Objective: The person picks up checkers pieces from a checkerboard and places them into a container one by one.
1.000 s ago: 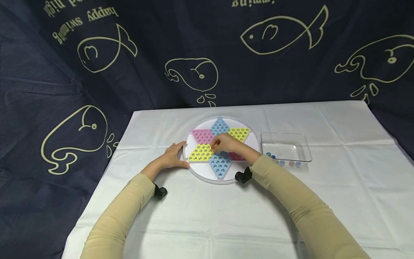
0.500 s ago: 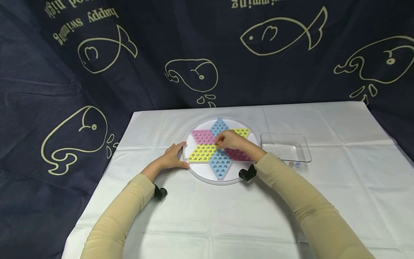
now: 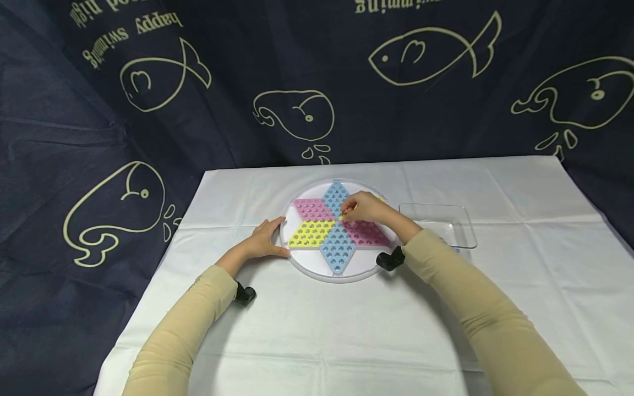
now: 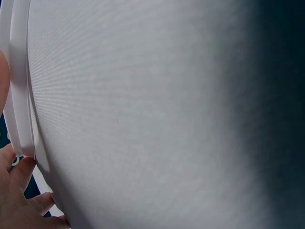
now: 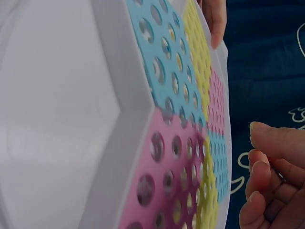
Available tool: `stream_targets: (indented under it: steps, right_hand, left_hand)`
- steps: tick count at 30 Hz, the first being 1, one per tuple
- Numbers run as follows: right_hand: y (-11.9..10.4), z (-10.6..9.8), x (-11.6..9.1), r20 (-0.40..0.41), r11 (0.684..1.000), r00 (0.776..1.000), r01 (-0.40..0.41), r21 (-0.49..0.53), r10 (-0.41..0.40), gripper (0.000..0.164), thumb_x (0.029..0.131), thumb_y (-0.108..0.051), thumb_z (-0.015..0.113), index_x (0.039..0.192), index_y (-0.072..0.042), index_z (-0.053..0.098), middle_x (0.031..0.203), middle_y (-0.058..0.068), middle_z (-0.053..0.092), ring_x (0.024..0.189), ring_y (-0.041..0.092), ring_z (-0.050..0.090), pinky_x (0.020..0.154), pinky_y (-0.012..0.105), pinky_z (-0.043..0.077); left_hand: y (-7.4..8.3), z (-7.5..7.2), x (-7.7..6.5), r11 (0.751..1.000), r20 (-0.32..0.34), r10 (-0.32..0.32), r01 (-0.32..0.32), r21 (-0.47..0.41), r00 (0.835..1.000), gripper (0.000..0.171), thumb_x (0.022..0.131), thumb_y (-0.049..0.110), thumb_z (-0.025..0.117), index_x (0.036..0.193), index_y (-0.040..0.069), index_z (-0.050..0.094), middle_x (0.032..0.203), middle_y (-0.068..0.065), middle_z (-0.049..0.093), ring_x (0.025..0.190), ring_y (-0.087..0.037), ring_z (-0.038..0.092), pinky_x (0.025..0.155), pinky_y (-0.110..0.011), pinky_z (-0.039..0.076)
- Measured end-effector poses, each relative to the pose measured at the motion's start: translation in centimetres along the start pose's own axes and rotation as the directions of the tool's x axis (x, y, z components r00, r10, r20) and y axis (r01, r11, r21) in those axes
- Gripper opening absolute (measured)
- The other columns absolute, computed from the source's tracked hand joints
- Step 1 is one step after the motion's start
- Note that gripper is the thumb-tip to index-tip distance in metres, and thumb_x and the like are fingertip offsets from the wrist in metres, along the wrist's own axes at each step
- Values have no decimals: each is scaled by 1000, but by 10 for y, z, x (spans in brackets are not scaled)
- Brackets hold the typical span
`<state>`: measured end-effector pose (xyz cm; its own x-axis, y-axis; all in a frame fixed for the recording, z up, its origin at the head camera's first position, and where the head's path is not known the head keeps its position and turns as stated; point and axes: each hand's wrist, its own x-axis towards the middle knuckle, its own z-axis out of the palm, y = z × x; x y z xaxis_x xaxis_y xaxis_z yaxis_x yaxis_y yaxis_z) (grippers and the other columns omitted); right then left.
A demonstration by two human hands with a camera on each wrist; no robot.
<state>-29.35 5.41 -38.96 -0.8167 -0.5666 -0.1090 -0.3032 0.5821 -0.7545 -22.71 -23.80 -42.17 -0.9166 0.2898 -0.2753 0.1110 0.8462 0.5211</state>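
Note:
A round white Chinese checkers board [image 3: 302,260] with a star of blue, pink and yellow hole-filled sections lies on the table. My left hand [image 3: 261,241] rests at its left rim, thumb and fingers spread apart. In the left wrist view, its fingers [image 4: 21,174] touch the rim's side. Over the star's centre, my right hand [image 3: 364,209] has its fingers curled around a small orange-yellow marble [image 3: 345,212], mostly hidden by the fingertips. The right wrist view shows the curled right hand [image 5: 279,176] above the board, with only a tiny glint between the fingers.
A clear plastic box [image 3: 468,231] stands right of the board, partly covered by the right forearm. A bluish marble [image 3: 457,251] shows at its near side. White cloth [image 3: 307,330] covers the table, and a dark printed curtain [image 3: 346,126] hangs behind it.
My right hand has moved right and slightly away across the board's centre, from the yellow section's tip toward the far right. The left hand stays at the rim.

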Motion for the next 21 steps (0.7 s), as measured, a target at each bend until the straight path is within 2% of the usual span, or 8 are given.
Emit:
stream_targets:
  steps: [4, 8, 21]
  right_hand:
    - [4, -7, -2, -15, 999, 999, -50, 4, 50, 19, 79, -5, 64, 97, 2, 64, 75, 4, 56, 62, 12, 46, 55, 22, 40]
    - [7, -15, -5, -31, 996, 996, -79, -27, 78, 19, 80, -7, 65, 97, 2, 64, 78, 4, 57, 69, 14, 46, 61, 23, 41]
    - [17, -38, -21, -73, 997, 994, -80, -12, 79, 21, 81, -7, 63, 99, 4, 63, 80, 6, 57, 74, 16, 49, 64, 24, 43]
  left_hand:
    - [-1, 0, 1, 1000, -1, 1, -1, 1, 1000, 101, 72, 40, 76, 146, 7, 16, 151, -17, 15, 138, -41, 2, 110, -58, 6]
    - [0, 0, 1, 1000, -2, 2, -2, -1, 1000, 100, 72, 39, 76, 146, 7, 16, 151, -17, 15, 138, -41, 2, 110, -58, 6]
    - [0, 1, 1, 1000, -2, -5, 5, 2, 1000, 101, 71, 40, 76, 146, 8, 16, 152, -16, 15, 138, -40, 2, 109, -59, 6]
